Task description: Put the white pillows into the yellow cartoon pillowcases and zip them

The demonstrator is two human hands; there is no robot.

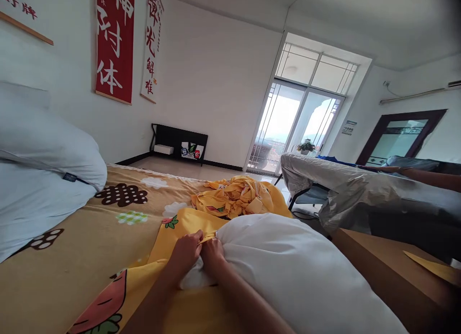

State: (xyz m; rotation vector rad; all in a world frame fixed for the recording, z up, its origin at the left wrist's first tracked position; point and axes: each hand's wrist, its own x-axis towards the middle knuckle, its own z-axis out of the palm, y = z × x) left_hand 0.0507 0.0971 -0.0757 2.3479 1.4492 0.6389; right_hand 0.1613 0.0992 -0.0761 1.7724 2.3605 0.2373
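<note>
A plump white pillow (281, 257) lies in front of me, one end against a yellow pillowcase (196, 221) printed with strawberries or carrots. My left hand (188, 251) is closed on the edge of the pillowcase, fingertips pinching the cloth. Right beside it, my right hand (213, 255) is closed at the gathered end of the pillow; its fingertips are partly hidden. Between and below the two wrists, a bit of white shows against the yellow cloth.
A beige patterned sheet (90, 247) covers the bed. White pillows (46, 147) lie at left, a crumpled yellow cloth (241, 197) beyond my hands. A cardboard box (382, 262) stands at right, near a plastic-covered table (345, 180) where another person's arm (428, 175) reaches in.
</note>
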